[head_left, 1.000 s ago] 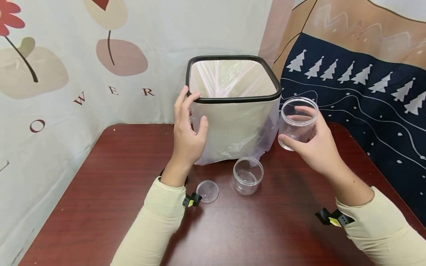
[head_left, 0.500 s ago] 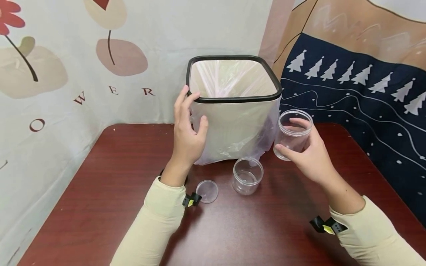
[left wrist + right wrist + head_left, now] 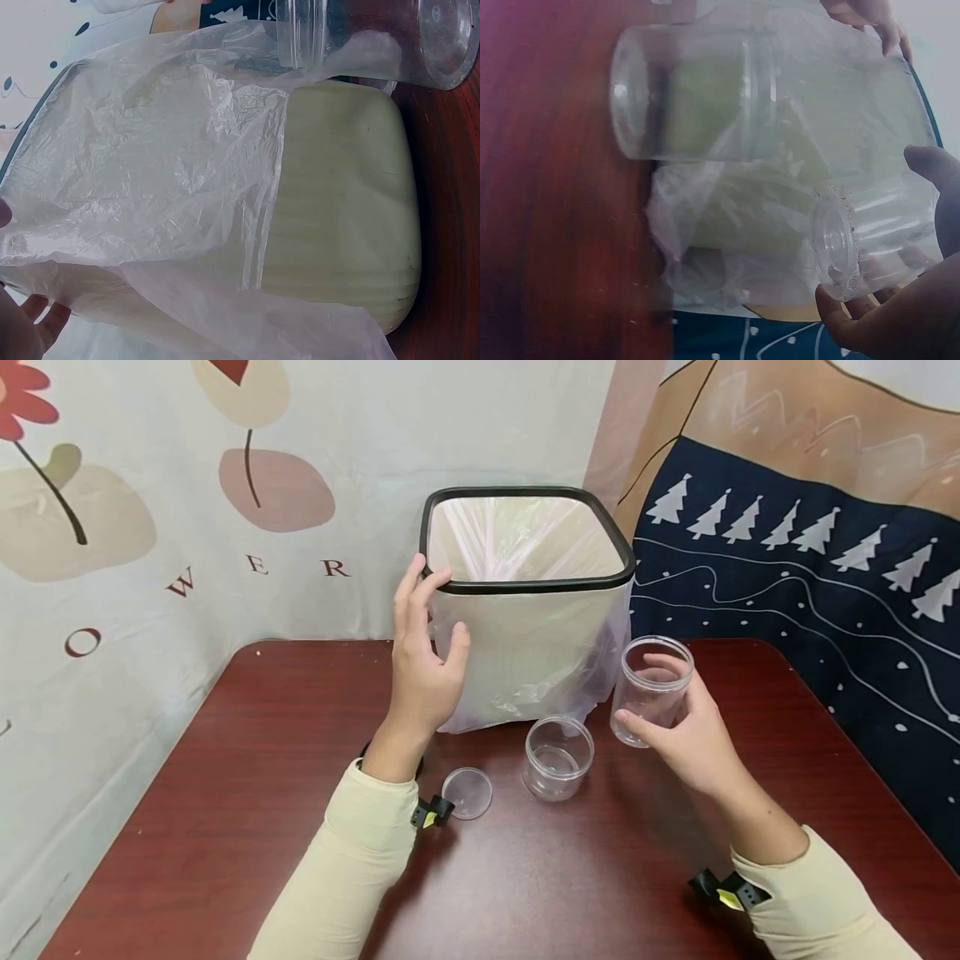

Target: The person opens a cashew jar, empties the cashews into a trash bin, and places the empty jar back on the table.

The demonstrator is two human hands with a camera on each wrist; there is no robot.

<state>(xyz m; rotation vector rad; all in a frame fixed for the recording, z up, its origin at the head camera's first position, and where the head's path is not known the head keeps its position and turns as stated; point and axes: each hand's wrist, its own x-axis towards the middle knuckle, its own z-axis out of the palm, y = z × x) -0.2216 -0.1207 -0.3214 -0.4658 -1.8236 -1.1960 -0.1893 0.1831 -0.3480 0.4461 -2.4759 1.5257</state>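
Note:
My right hand (image 3: 693,747) grips a clear plastic jar (image 3: 647,702) by its side, thumb in front and fingers behind. The jar's open mouth faces up, and it is held to the right of the bin. In the right wrist view the underside of this jar (image 3: 838,244) shows. My left hand (image 3: 427,672) touches the near left corner of the trash bin (image 3: 536,587) with fairly straight fingers, its thumb apart from the bin. A second clear jar (image 3: 557,781) without a lid stands upright in front of the bin.
A round clear lid (image 3: 467,793) lies flat on the dark red table (image 3: 225,793), left of the standing jar. A thin plastic bag (image 3: 592,672) lines the bin and hangs down outside it. Printed cloths (image 3: 795,585) hang behind the table.
My right hand has come down and a little left with the jar, nearer the table and the standing jar. The left hand, bin, standing jar and lid have stayed in place.

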